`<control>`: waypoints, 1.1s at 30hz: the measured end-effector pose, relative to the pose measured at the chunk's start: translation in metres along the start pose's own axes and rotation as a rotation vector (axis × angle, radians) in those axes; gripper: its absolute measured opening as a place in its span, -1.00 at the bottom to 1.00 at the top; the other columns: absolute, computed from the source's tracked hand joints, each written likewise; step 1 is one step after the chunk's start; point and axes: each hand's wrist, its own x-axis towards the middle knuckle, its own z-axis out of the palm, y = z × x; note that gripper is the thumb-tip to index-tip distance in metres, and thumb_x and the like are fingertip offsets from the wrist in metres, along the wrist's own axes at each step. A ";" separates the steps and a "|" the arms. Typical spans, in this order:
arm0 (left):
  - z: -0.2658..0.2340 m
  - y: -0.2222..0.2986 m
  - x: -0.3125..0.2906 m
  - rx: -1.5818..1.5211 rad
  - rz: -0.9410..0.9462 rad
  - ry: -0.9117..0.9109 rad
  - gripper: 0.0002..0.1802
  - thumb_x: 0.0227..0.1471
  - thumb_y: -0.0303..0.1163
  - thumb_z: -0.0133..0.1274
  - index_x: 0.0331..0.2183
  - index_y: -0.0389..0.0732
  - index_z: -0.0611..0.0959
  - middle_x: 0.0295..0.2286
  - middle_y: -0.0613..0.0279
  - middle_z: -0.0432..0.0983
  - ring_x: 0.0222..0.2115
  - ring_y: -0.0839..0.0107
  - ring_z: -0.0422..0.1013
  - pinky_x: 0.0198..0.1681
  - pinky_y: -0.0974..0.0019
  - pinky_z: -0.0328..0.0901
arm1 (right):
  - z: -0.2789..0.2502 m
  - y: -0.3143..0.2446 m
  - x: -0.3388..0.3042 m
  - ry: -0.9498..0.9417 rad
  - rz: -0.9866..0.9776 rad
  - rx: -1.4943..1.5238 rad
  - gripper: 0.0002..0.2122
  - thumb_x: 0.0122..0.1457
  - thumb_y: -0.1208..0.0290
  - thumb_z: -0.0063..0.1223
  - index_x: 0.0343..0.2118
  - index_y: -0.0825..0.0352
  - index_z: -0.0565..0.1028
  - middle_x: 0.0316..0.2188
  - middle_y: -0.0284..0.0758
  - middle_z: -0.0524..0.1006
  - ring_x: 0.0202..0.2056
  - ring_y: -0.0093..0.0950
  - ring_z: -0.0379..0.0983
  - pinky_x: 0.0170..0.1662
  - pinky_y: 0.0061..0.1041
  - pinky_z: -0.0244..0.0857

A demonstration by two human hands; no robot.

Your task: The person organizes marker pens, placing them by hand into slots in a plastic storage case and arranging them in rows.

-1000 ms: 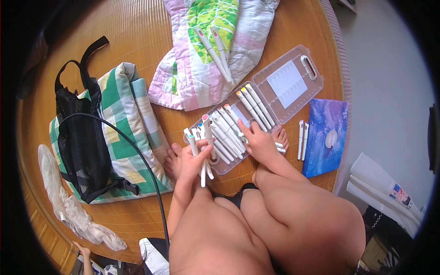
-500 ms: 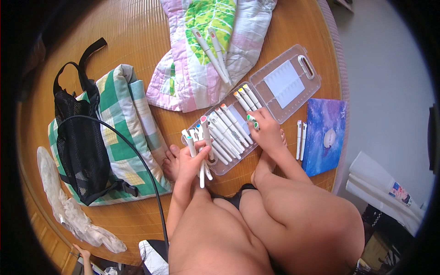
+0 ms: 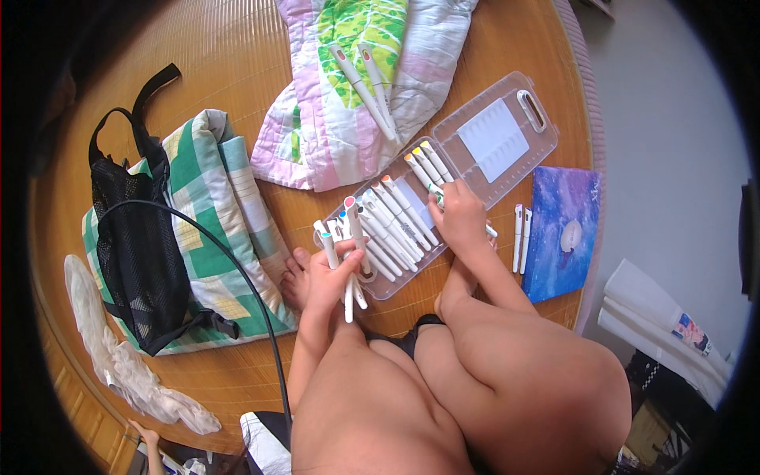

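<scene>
My left hand (image 3: 332,273) is closed round several white markers, with pink and teal cap ends showing at the top of the bunch. It hovers at the near left end of a clear plastic marker case (image 3: 384,295). Inside the case lies a row of white markers (image 3: 388,229). My right hand (image 3: 461,212) is over the case's right part, its fingers closed on a green-capped marker (image 3: 437,192); a white marker end shows beside the palm. How many it holds is partly hidden. Yellow- and orange-capped markers (image 3: 427,165) lie just beyond these fingers.
The case's lid (image 3: 542,150) lies open at the right. Two loose markers (image 3: 522,237) rest beside a purple-blue galaxy-patterned book (image 3: 564,233). More markers (image 3: 366,91) lie on a quilt (image 3: 277,150). On the left are a black mesh bag (image 3: 138,237), green checked bedding (image 3: 214,261) and a cable (image 3: 237,257).
My right hand has moved slightly up and turned over the case, bringing the green-capped marker beside the yellow and orange ones. My left hand stays nearly still with its bunch.
</scene>
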 end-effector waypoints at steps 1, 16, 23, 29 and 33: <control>0.000 0.001 -0.001 0.006 -0.003 0.001 -0.77 -0.19 -0.51 -0.02 -0.35 -0.35 0.48 -0.56 0.36 0.40 -0.64 0.69 0.20 -0.60 0.64 0.10 | 0.000 -0.001 0.001 0.001 0.002 0.000 -0.83 -0.21 0.46 0.00 -0.60 0.42 0.26 -0.60 -0.18 0.27 -0.58 -0.25 0.30 -0.53 -0.39 0.20; -0.002 0.001 -0.001 0.043 -0.012 -0.005 -0.76 -0.18 -0.48 -0.04 -0.37 -0.38 0.47 -0.55 0.29 0.38 -0.64 0.63 0.21 -0.57 0.60 0.13 | -0.022 -0.003 0.006 -0.174 -0.043 0.039 -0.83 -0.15 0.45 -0.06 -0.56 0.43 0.25 -0.58 -0.13 0.28 -0.54 -0.19 0.28 -0.49 -0.33 0.18; -0.001 0.002 0.000 0.054 -0.013 0.007 -0.76 -0.17 -0.50 -0.06 -0.36 -0.39 0.47 -0.62 0.33 0.34 -0.64 0.62 0.22 -0.57 0.60 0.13 | -0.011 -0.001 0.008 -0.157 -0.087 -0.232 -0.85 -0.27 0.54 -0.05 -0.58 0.42 0.27 -0.55 -0.20 0.26 -0.45 -0.32 0.27 -0.46 -0.45 0.23; -0.002 0.000 0.001 0.035 -0.009 -0.016 -0.76 -0.18 -0.49 -0.03 -0.35 -0.33 0.49 -0.60 0.37 0.37 -0.65 0.69 0.19 -0.60 0.64 0.10 | -0.019 -0.004 0.015 -0.184 -0.091 -0.170 -0.80 -0.29 0.46 0.01 -0.60 0.41 0.27 -0.57 -0.19 0.28 -0.48 -0.28 0.28 -0.44 -0.41 0.21; 0.001 0.004 0.001 0.063 -0.025 -0.019 -0.75 -0.17 -0.48 -0.05 -0.35 -0.38 0.47 -0.62 0.33 0.35 -0.64 0.62 0.22 -0.57 0.60 0.13 | -0.041 -0.003 0.028 -0.294 -0.092 -0.074 -0.81 -0.29 0.43 -0.02 -0.64 0.44 0.28 -0.63 -0.13 0.32 -0.54 -0.22 0.28 -0.45 -0.37 0.18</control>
